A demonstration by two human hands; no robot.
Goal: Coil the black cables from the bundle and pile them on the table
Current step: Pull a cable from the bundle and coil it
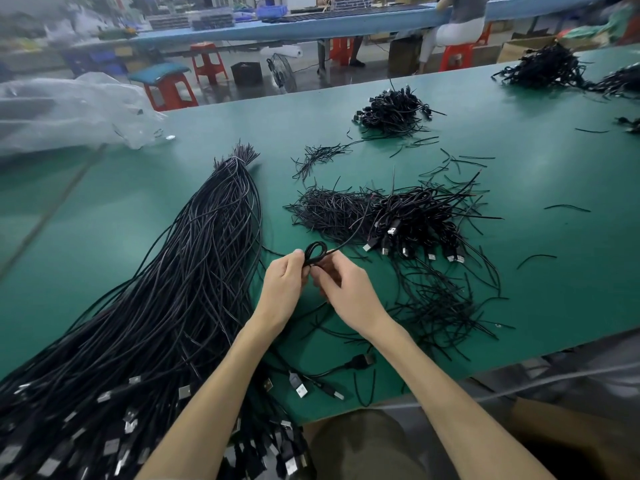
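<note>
Black cable loop [314, 252] pinched between left hand [282, 284] and right hand [348, 291]; one bundle [180, 271], one near pile [415, 216]

1. A crumpled clear plastic bag [62, 112] lies at my ten o'clock.
2. A cushioned red stool [169, 93] stands at eleven o'clock, with a bare red stool [207, 62] behind it.
3. A floor fan [282, 72] and a black box [246, 73] sit at twelve o'clock.
4. At one o'clock, a person [457, 26] sits at a long blue bench [311, 27].
5. A cardboard box [516, 50] rests at two o'clock.
</note>
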